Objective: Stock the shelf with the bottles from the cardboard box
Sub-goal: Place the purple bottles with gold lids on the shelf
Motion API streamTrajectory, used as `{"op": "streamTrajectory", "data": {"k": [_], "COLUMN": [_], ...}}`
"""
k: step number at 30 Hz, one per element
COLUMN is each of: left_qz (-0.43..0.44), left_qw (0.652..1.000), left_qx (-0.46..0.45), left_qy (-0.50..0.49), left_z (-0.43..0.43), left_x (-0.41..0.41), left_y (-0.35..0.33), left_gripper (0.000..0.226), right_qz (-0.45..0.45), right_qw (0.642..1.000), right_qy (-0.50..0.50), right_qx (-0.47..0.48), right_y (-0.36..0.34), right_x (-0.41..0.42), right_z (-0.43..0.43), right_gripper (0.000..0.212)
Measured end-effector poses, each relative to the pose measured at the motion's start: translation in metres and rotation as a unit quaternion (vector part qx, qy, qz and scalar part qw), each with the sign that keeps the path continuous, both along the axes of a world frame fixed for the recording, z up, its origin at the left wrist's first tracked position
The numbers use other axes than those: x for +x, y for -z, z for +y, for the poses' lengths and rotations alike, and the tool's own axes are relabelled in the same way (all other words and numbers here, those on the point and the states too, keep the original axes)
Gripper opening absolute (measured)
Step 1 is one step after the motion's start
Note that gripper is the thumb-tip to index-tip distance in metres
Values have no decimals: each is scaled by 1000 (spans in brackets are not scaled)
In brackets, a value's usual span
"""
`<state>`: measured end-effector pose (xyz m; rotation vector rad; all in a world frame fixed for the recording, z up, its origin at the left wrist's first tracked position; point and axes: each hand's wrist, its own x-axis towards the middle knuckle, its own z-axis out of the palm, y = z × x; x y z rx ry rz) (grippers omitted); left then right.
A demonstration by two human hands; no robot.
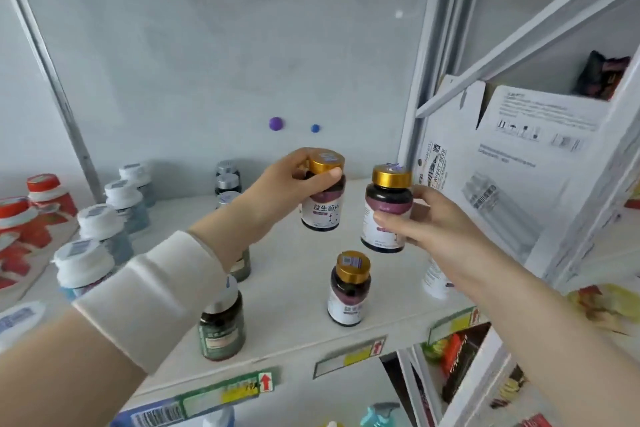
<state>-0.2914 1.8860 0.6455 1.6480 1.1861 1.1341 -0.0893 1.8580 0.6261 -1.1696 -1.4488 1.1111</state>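
The left hand (pixel 301 177) holds a gold-capped bottle (pixel 322 208) from above, thumb across the cap's lower rim and fingers curled behind it, over the middle of the shelf (pixel 294 270). The right hand (pixel 426 218) pinches a second gold-capped bottle (pixel 386 218) round its labelled body, thumb in front and fingers behind, toward the shelf's right edge. Both bottles hang clear of the shelf. A third matching bottle (pixel 349 291) stands upright near the front edge.

They look small, rigid and light, with glossy labels likely to slip, so a hold round the body seems safer than one by the cap alone. Glass or plastic cannot be told.

The left forearm covers part of the silver-capped bottles (pixel 227 180) behind, and a white bottle (pixel 434 282) is half hidden under the right wrist. The printed carton (pixel 519 156) at the right may be the source box, though its inside is unseen
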Motion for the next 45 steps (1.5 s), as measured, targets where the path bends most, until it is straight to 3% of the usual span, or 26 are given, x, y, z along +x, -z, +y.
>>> {"op": "streamTrajectory", "data": {"k": [6, 12, 16, 22, 34, 39, 42, 45], "left_qz": [92, 266, 350, 364, 343, 342, 377, 461], "left_qw": [989, 957, 930, 925, 933, 932, 917, 874], "left_qx": [-44, -66, -82, -90, -91, -88, -84, -60], "left_qy": [-108, -96, -81, -64, -55, -84, -105, -145], "left_z": [65, 95, 102, 111, 117, 106, 88, 61], "left_x": [6, 2, -1, -1, -3, -4, -10, -16], "left_y": [14, 29, 35, 40, 47, 39, 21, 1], "left_gripper": [43, 14, 35, 39, 42, 56, 54, 50], "right_qz": [1, -39, -68, -122, -127, -134, -140, -170], "right_qw": [999, 996, 993, 986, 983, 981, 982, 980], "right_qy": [-44, -73, -85, -117, -131, -137, -126, -94], "right_qx": [-8, -33, -38, -6, -10, -36, -17, 37], "right_y": [28, 70, 84, 89, 94, 72, 43, 14], "right_x": [-2, -25, -37, -43, -42, -37, -28, -25], "right_z": [67, 97, 101, 101, 104, 101, 97, 89], "right_gripper": [54, 49, 52, 51, 55, 69, 65, 62]}}
